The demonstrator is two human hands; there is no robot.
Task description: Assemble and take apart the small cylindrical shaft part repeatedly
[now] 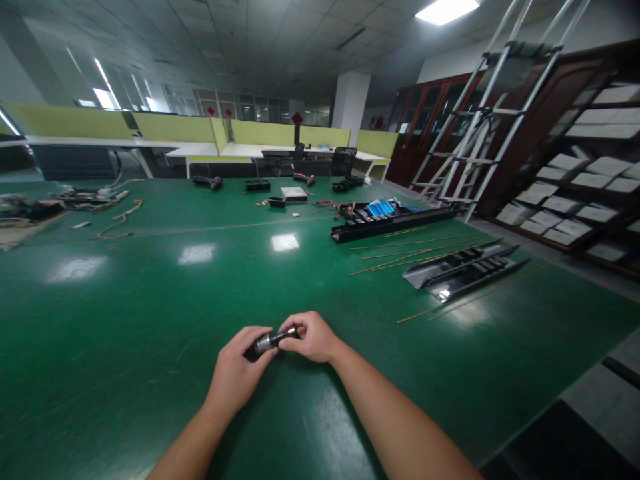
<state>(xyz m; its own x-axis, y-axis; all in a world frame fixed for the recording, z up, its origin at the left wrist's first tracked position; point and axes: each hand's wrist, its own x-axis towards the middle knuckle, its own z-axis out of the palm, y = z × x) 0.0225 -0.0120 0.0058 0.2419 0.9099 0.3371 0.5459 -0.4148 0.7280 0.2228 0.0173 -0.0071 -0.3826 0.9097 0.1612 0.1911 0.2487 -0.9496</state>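
Hands, two: left hand (239,368) gripping and right hand (312,337) pinching one slim, black-and-silver cylindrical tool (265,342), held over the near tabletop (165,320); outward, two silver-and-black metal channels (475,275), one long black channel (397,224), one shiny blue piece (381,208).

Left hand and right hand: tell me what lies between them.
In the head view, a black-and-silver cylindrical tool lies between the left hand, which holds its dark end, and the right hand, which pinches its thinner end.
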